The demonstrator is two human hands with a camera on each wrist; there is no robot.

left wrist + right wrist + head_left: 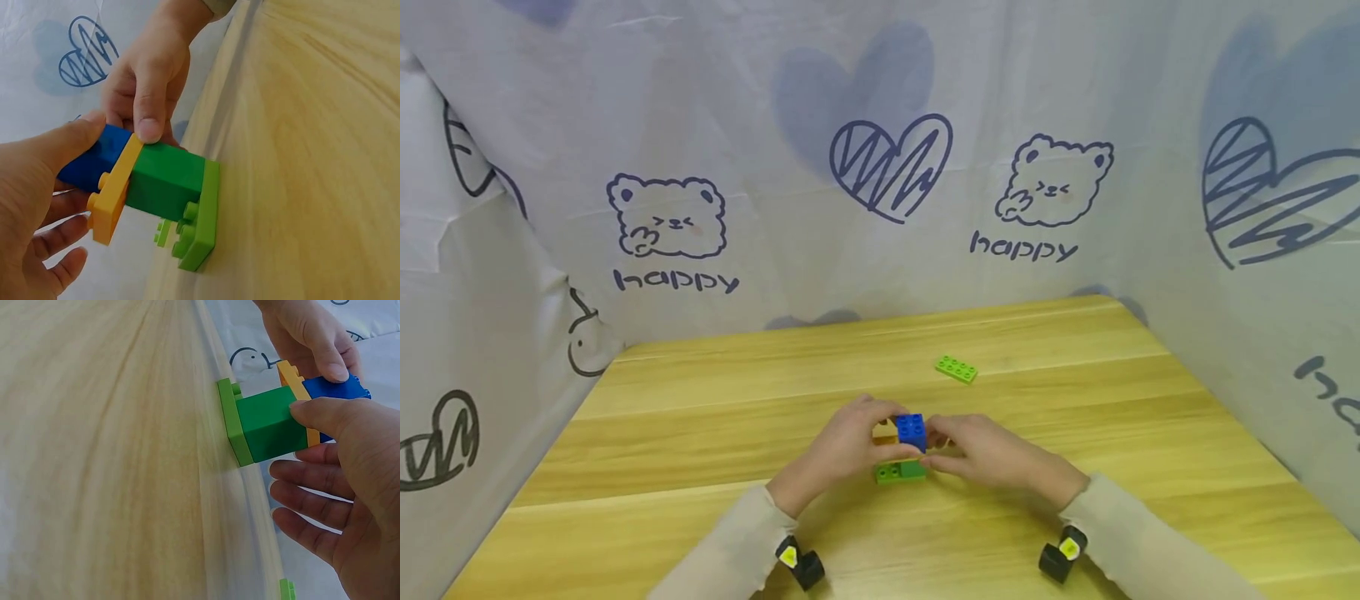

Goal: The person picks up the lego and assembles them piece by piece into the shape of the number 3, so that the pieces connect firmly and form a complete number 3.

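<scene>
A small stack of toy building bricks stands on the wooden table between both hands. From the bottom it has a light green plate (206, 228), a dark green brick (164, 181), an orange plate (114, 203) and a blue brick (912, 432) on top. My left hand (848, 440) pinches the blue brick from its side, thumb on the near face. From the other side, my right hand (992, 452) holds the stack at the orange plate, its thumb (315, 415) right at the seam with the dark green brick. The remaining right fingers are spread loosely below.
Farther back on the table (715, 400) lies a loose light green plate (957, 368) with studs facing up. A white cloth (760, 275) printed with bears and hearts hangs behind the table and along both sides.
</scene>
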